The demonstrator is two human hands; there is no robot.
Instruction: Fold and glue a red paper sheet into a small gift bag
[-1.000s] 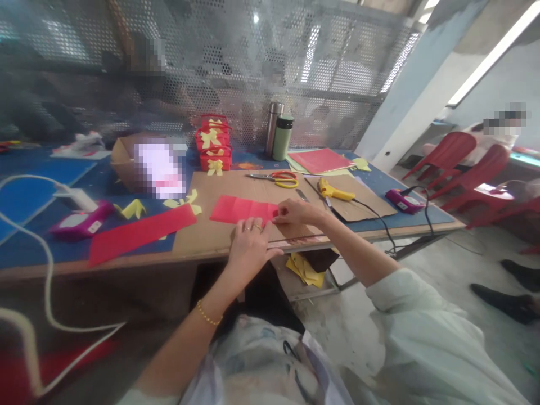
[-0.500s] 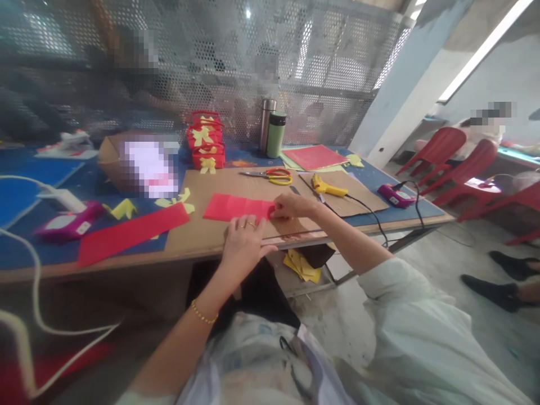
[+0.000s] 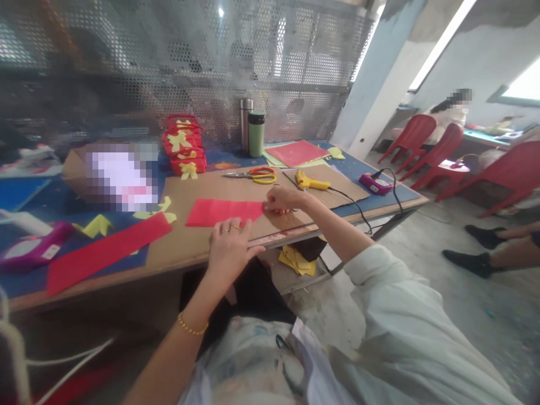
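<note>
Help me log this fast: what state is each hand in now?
Left hand: open, resting on the creased red paper.
Right hand: curled at the paper's right end; grip cannot be told.

The bare left hand [image 3: 228, 242] lies palm down, nearly flat, fingertips on the near edge of the creased red paper strip [image 3: 221, 212], thumb splayed rightward. At that strip's right end, the bare right hand [image 3: 282, 199] is curled, fingers pinched together. The 2 forearms converge towards the strip.
</note>
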